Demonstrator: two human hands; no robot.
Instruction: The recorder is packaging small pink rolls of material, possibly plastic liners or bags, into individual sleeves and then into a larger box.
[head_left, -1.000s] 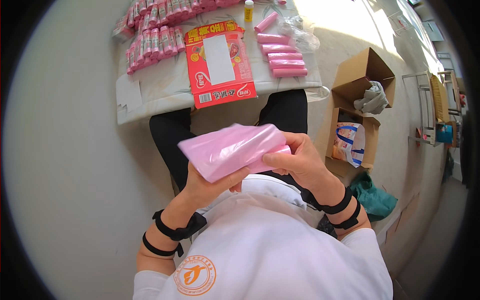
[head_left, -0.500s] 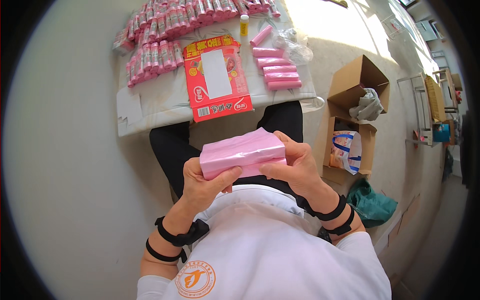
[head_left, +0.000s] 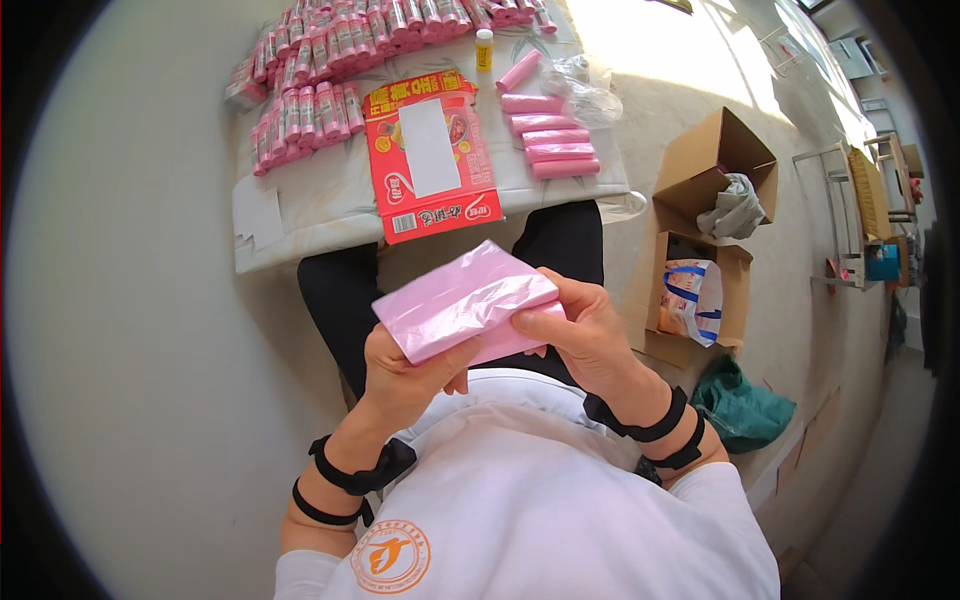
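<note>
A folded sheet of thin, shiny pink plastic film (head_left: 465, 300) is held over my lap, tilted up toward its far right corner. My left hand (head_left: 405, 365) grips its near left end, thumb along the lower edge and fingers mostly hidden underneath. My right hand (head_left: 575, 325) pinches the right end, thumb on top. Beyond it on the table lies a red flattened carton (head_left: 385, 170) with a white paper (head_left: 432, 147) on it. Several plain pink plastic rolls (head_left: 560, 138) lie in a column to the right of the carton.
Labelled pink rolls (head_left: 320, 110) are heaped at the far left of the table (head_left: 330, 215). A small yellow bottle with a white cap (head_left: 484, 52) stands near clear plastic wrap (head_left: 590, 95). On the floor at right are open cardboard boxes (head_left: 700, 165) and a green bag (head_left: 745, 405).
The pink film has tilted, its left end shifting left and its far edge rising into a broader, flatter face. My right thumb has slid slightly up along it; both hands keep hold.
</note>
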